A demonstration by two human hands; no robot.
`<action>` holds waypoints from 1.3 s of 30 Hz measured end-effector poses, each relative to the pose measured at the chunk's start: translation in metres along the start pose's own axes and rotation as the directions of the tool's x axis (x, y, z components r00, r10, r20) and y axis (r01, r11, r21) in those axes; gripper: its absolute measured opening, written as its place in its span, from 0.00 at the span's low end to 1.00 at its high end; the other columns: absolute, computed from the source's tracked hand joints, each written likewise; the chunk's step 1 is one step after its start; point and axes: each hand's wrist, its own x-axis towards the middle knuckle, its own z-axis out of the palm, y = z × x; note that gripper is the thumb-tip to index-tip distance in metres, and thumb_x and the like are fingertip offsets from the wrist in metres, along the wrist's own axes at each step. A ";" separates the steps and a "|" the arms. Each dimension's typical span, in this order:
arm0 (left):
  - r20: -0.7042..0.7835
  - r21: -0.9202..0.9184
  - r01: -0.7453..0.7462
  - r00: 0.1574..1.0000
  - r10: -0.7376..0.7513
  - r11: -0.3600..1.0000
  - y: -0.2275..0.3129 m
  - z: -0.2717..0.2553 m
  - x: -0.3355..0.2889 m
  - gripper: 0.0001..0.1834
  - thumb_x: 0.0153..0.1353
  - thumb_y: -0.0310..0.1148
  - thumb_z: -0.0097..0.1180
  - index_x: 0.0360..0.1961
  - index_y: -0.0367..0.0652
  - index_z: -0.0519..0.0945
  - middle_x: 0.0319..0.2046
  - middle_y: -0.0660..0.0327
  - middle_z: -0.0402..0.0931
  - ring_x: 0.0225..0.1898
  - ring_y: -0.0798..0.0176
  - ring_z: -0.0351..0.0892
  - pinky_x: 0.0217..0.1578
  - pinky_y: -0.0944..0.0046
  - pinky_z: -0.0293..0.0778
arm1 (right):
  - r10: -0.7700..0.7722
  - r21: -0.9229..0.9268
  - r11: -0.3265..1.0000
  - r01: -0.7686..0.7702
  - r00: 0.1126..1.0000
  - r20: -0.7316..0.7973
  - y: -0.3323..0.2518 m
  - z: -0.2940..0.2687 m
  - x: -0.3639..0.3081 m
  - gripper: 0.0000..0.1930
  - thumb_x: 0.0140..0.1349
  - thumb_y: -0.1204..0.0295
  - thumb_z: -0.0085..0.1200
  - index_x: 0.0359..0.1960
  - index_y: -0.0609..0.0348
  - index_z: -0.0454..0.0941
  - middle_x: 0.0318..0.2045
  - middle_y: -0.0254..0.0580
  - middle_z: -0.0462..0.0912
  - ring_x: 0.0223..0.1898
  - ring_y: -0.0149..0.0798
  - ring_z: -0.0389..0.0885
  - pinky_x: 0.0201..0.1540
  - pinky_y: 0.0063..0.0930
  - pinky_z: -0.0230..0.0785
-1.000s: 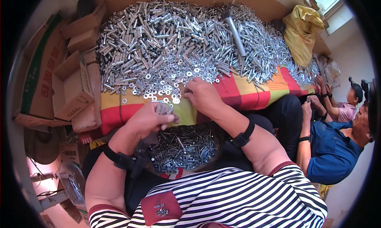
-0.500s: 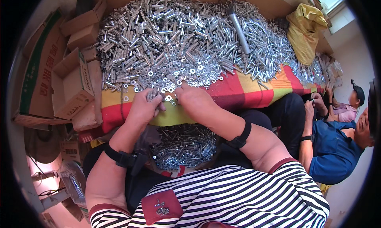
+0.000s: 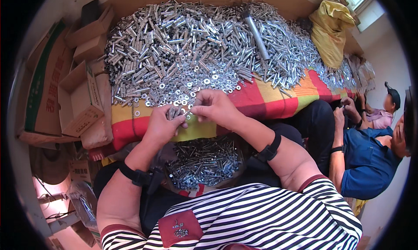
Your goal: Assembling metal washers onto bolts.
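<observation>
The left hand (image 3: 162, 124) sits just left of the frame's centre, at the near edge of the counter (image 3: 261, 97), its fingers curled shut around a small bundle of bolts (image 3: 175, 113) whose ends poke out toward the upper right. The right hand (image 3: 214, 107) is immediately to its right, fingertips pinched together on something small and silvery at the spot where the two hands meet; whether that is a washer or a bolt tip is too small to tell.

In this one head view the held bolts have their long axis running from lower left to upper right, pointing toward the right hand's fingertips, so the two hands face each other across a very narrow gap. The loose washers (image 3: 191, 87) lie scattered on the striped cloth (image 3: 278, 104) directly above both hands, nearer to the right hand's fingers than to the left fist. Behind them, filling the upper middle of the frame, rises the big heap of bolts (image 3: 196, 41).

Below the hands, in the lap, lies a pile of finished bolts (image 3: 204, 161), straight down from the grip. Open cardboard boxes (image 3: 76, 100) stand at the left edge, a yellow sack (image 3: 331, 28) at the upper right, and another person (image 3: 370, 158) sits at the right edge.
</observation>
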 end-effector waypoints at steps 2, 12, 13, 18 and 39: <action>-0.001 0.012 -0.017 1.000 0.017 1.000 -0.002 0.000 0.000 0.04 0.57 0.23 0.57 0.34 0.37 0.77 0.21 0.61 0.80 0.15 0.75 0.69 0.15 0.75 0.62 | 0.094 0.109 0.989 -0.098 0.995 0.040 -0.007 0.002 0.000 0.08 0.58 0.74 0.60 0.24 0.60 0.74 0.20 0.32 0.77 0.20 0.22 0.76 0.19 0.16 0.63; -0.032 -0.122 -0.116 0.993 0.113 0.986 -0.009 -0.019 -0.008 0.04 0.56 0.22 0.59 0.34 0.37 0.79 0.21 0.64 0.79 0.17 0.77 0.70 0.16 0.76 0.63 | 0.214 0.546 0.779 -0.307 0.950 0.228 0.000 0.021 0.010 0.08 0.59 0.72 0.60 0.27 0.63 0.76 0.23 0.39 0.81 0.19 0.26 0.78 0.18 0.15 0.68; -0.034 -0.123 -0.114 0.993 0.111 0.986 -0.009 -0.021 -0.009 0.04 0.56 0.22 0.59 0.34 0.37 0.79 0.21 0.64 0.79 0.17 0.77 0.70 0.16 0.76 0.63 | 0.211 0.583 0.742 -0.332 0.940 0.267 -0.001 0.023 0.012 0.08 0.60 0.72 0.60 0.28 0.63 0.76 0.23 0.39 0.81 0.19 0.26 0.78 0.18 0.15 0.68; -0.068 -0.400 -0.017 0.998 -0.012 0.916 -0.012 -0.026 -0.013 0.04 0.58 0.22 0.57 0.35 0.37 0.78 0.21 0.63 0.78 0.15 0.77 0.67 0.13 0.76 0.59 | 0.150 0.460 0.857 -0.233 0.966 0.209 -0.005 0.027 0.028 0.08 0.61 0.71 0.58 0.28 0.64 0.76 0.23 0.40 0.81 0.20 0.26 0.79 0.20 0.16 0.69; -0.081 -0.319 0.043 0.994 -0.073 0.947 0.003 -0.012 -0.003 0.05 0.59 0.24 0.57 0.35 0.37 0.75 0.25 0.58 0.79 0.14 0.75 0.66 0.12 0.76 0.57 | 0.020 0.225 0.974 -0.031 0.998 0.053 -0.007 0.009 0.018 0.06 0.59 0.81 0.55 0.37 0.69 0.80 0.27 0.42 0.81 0.24 0.30 0.82 0.27 0.20 0.76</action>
